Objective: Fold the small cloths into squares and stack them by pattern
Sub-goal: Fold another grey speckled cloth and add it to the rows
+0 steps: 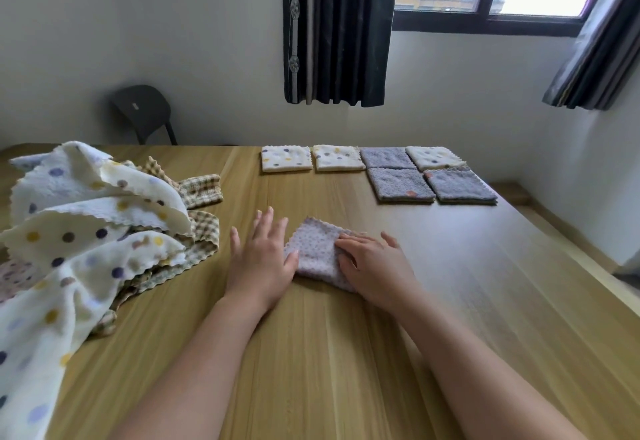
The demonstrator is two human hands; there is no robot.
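Head view. Folded lilac cloth (pixel 317 249) at mid-table (pixel 502 284), pressed under right hand (pixel 374 266), fingers straight and flat, nothing gripped. Left hand (pixel 258 259) flat on the wood just beside it, fingers spread straight, thumb touching the cloth's left edge. Pile of unfolded cloths (pixel 86 232) at left. Cream dotted squares (pixel 285 159) and grey squares (pixel 400 183) at far edge.
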